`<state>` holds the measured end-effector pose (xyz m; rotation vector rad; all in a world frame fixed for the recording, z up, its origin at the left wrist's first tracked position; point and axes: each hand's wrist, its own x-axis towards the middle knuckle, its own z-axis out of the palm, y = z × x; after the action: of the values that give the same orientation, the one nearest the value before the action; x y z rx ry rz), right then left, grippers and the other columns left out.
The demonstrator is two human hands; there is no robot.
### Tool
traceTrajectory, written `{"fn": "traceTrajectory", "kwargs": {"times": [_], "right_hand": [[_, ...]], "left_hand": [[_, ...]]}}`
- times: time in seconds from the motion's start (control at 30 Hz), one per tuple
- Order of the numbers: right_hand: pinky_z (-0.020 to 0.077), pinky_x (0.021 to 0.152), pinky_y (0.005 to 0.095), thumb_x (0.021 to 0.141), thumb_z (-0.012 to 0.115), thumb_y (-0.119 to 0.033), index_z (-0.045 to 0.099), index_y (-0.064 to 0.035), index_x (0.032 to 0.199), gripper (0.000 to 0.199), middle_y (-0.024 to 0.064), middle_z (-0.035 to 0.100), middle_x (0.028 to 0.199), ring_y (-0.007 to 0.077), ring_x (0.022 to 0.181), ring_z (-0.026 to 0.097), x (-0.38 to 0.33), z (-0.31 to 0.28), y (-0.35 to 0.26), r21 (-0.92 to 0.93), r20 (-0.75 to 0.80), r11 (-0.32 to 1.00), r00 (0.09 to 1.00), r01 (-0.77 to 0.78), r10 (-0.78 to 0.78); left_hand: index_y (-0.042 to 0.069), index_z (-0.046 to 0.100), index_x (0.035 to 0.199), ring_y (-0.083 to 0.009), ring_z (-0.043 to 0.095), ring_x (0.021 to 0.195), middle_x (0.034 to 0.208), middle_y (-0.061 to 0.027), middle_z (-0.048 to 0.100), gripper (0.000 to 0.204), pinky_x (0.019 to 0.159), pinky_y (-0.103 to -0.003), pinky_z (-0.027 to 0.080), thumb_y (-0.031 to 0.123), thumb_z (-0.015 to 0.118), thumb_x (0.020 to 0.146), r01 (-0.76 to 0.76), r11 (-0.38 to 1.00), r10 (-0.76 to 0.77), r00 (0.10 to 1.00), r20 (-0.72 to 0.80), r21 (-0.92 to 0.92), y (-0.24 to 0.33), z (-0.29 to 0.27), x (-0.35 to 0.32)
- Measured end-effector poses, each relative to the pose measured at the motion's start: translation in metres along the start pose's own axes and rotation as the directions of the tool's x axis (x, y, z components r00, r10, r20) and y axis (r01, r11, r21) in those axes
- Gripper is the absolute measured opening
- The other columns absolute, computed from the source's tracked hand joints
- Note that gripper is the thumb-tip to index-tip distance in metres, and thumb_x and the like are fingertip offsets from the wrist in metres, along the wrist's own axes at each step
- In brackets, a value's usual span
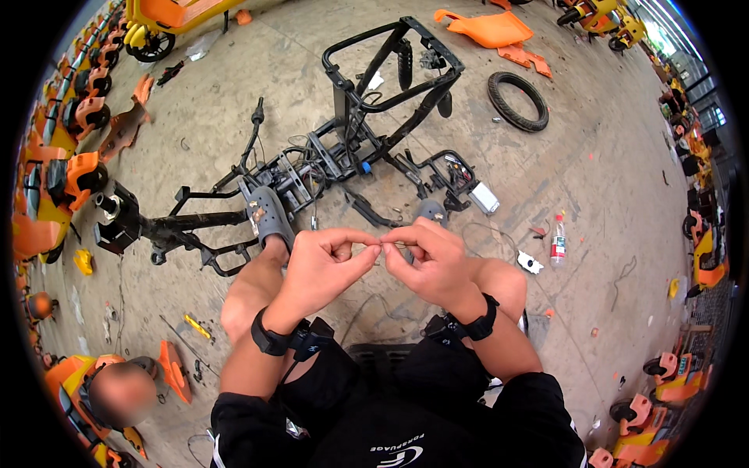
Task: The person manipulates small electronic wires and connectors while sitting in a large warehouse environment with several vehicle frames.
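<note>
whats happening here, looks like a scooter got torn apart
A person sits on the concrete floor with both hands raised between the knees. The left hand and right hand meet at the fingertips, pinching something small and thin; what it is cannot be made out. Just ahead lies a stripped black scooter frame, with a loose tyre, orange body panels and a plastic bottle scattered around. Another person crouches at the lower left.
</note>
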<state>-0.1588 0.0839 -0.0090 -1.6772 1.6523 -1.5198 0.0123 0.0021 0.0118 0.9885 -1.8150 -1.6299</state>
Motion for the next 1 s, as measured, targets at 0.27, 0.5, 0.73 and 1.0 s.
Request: {"fn": "traceTrajectory", "kwargs": {"times": [0.27,0.5,0.73,1.0], "right_hand": [[0.0285,0.046,0.0249,0.080,0.073,-0.004,0.073,-0.0052,0.090,0.010,-0.0001,0.053,0.065,0.0066,0.050,0.038,0.001,-0.010,0.006,0.048,-0.030,0.990,0.990,-0.134,0.136],[0.0268,0.048,0.0199,0.089,0.069,-0.003,0.070,-0.0002,0.096,0.008,-0.0047,0.055,0.070,-0.0002,0.055,0.039,0.000,-0.021,0.018,0.339,-0.112,0.885,0.920,-0.320,0.376],[0.0236,0.045,0.0180,0.095,0.065,-0.007,0.067,0.0009,0.101,0.010,-0.0078,0.052,0.069,-0.0026,0.052,0.033,0.009,-0.038,0.015,0.431,-0.277,0.849,0.851,-0.306,0.447],[0.0243,0.042,0.0201,0.099,0.062,-0.013,0.063,0.0008,0.108,0.016,-0.0060,0.049,0.070,0.0004,0.048,0.031,0.019,-0.051,0.029,0.561,-0.431,0.797,0.744,-0.222,0.511]], "left_hand": [[0.002,0.076,0.102,0.0009,0.032,0.053,0.056,0.0091,0.045,0.017,0.047,-0.021,0.025,0.014,0.074,0.091,0.041,0.998,-0.039,0.998,0.054,-0.036,-0.005,-0.008,0.004],[-0.002,0.074,0.100,0.0016,0.035,0.056,0.063,0.0106,0.050,0.017,0.049,-0.020,0.024,0.013,0.071,0.095,0.028,0.989,-0.028,1.000,0.004,-0.142,-0.008,-0.015,0.008],[0.000,0.074,0.101,-0.0001,0.040,0.052,0.065,0.0079,0.053,0.021,0.046,-0.019,0.028,0.020,0.067,0.098,0.022,0.981,-0.025,1.000,-0.015,-0.191,-0.016,-0.028,0.010],[0.000,0.074,0.098,-0.0005,0.036,0.052,0.064,0.0086,0.051,0.021,0.046,-0.021,0.026,0.020,0.067,0.098,0.065,0.986,-0.062,0.998,0.025,-0.153,-0.016,-0.036,0.008]]}}
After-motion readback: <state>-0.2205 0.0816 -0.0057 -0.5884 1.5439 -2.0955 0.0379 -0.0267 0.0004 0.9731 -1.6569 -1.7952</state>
